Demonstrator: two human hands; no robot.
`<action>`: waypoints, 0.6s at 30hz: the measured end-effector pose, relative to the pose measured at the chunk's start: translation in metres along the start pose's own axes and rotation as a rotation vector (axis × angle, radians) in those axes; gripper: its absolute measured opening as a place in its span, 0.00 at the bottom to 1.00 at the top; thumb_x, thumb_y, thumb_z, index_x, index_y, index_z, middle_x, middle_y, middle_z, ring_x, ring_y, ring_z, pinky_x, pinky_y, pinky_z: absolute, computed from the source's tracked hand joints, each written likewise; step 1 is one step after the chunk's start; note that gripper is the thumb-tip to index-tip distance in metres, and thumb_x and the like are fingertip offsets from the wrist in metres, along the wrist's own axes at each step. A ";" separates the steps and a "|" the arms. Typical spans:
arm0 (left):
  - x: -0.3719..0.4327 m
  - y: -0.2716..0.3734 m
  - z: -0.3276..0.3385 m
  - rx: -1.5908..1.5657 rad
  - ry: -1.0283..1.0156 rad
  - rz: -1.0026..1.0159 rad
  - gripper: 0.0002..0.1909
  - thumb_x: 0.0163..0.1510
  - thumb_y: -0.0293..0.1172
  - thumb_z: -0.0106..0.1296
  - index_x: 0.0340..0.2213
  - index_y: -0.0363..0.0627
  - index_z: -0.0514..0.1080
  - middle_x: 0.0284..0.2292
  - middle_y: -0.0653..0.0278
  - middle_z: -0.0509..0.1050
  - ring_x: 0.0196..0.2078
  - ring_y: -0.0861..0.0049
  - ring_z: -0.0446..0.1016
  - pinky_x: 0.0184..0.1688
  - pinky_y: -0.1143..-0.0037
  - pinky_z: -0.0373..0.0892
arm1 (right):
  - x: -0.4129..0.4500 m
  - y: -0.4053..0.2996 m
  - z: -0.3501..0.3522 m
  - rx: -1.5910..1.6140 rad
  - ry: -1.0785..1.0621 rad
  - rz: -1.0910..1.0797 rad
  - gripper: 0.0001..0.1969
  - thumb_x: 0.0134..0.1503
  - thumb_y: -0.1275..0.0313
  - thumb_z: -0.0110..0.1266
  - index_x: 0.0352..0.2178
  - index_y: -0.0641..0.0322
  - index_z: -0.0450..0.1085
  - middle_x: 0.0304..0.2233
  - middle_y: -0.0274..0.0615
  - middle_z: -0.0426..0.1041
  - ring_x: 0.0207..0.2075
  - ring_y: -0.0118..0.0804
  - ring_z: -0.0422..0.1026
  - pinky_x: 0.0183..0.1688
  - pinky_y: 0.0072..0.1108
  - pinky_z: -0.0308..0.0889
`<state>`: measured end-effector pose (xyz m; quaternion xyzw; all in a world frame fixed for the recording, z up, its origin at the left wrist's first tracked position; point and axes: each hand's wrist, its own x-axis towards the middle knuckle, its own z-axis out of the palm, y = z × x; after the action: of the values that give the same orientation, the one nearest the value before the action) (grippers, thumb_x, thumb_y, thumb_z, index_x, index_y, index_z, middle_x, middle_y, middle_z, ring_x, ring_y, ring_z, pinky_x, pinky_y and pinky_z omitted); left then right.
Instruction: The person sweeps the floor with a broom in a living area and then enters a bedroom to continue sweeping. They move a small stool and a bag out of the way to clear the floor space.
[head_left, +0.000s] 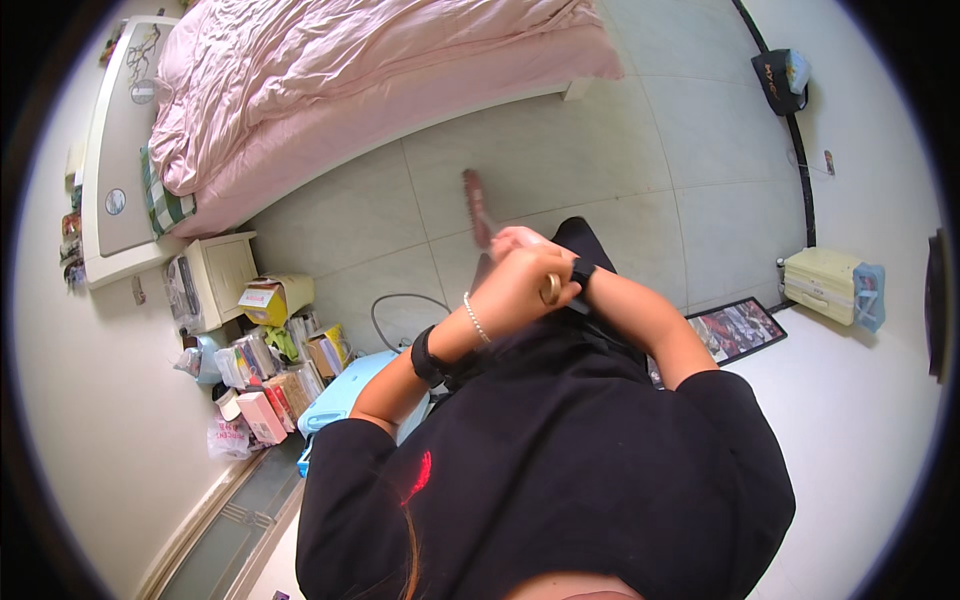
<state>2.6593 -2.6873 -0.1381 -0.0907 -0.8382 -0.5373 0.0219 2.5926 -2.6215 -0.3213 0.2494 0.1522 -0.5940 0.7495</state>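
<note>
My left hand (531, 281), with a beaded bracelet and a black band behind it, is curled around a gold-coloured round object (553, 289); its exact kind cannot be told. It crosses over my right wrist, close to the black watch (582, 273). Just beyond it, my right hand (517, 238) is closed around the pale handle of a blurred, reddish-brown brush or comb (475, 206). Its toothed or bristled edge faces left, above the tiled floor. My left hand partly hides the fingers of my right hand.
A bed with pink bedding (360, 75) stands ahead, a bedside cabinet (225, 277) at left. Books and boxes (277, 382) are piled beside a light blue case (352, 390). At right are a pale yellow suitcase (821, 285), a framed picture (739, 330) and a black bag (780, 82).
</note>
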 end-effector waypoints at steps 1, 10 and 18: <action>0.004 -0.002 -0.007 -0.101 -0.012 -0.206 0.09 0.41 0.28 0.55 0.18 0.38 0.65 0.19 0.59 0.68 0.24 0.66 0.67 0.29 0.73 0.63 | 0.027 -0.006 -0.010 -0.196 0.042 -0.059 0.11 0.54 0.71 0.36 0.17 0.57 0.55 0.14 0.29 0.59 0.16 0.25 0.58 0.23 0.14 0.57; 0.050 -0.105 -0.007 0.079 0.166 -0.396 0.14 0.38 0.32 0.57 0.15 0.37 0.63 0.18 0.58 0.65 0.23 0.66 0.65 0.27 0.74 0.60 | 0.094 -0.066 0.010 0.431 -0.031 0.116 0.06 0.54 0.73 0.38 0.25 0.63 0.55 0.17 0.30 0.58 0.18 0.23 0.58 0.25 0.14 0.58; 0.191 -0.101 0.082 -0.243 0.090 -0.080 0.06 0.32 0.20 0.48 0.13 0.38 0.60 0.18 0.57 0.62 0.25 0.63 0.64 0.28 0.69 0.60 | -0.076 -0.178 -0.020 0.628 0.028 -0.037 0.06 0.54 0.75 0.41 0.30 0.68 0.55 0.17 0.30 0.55 0.17 0.21 0.56 0.21 0.12 0.57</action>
<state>2.4590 -2.6298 -0.2379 -0.0352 -0.7681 -0.6388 0.0269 2.4030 -2.5788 -0.3322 0.4741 -0.0242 -0.6220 0.6227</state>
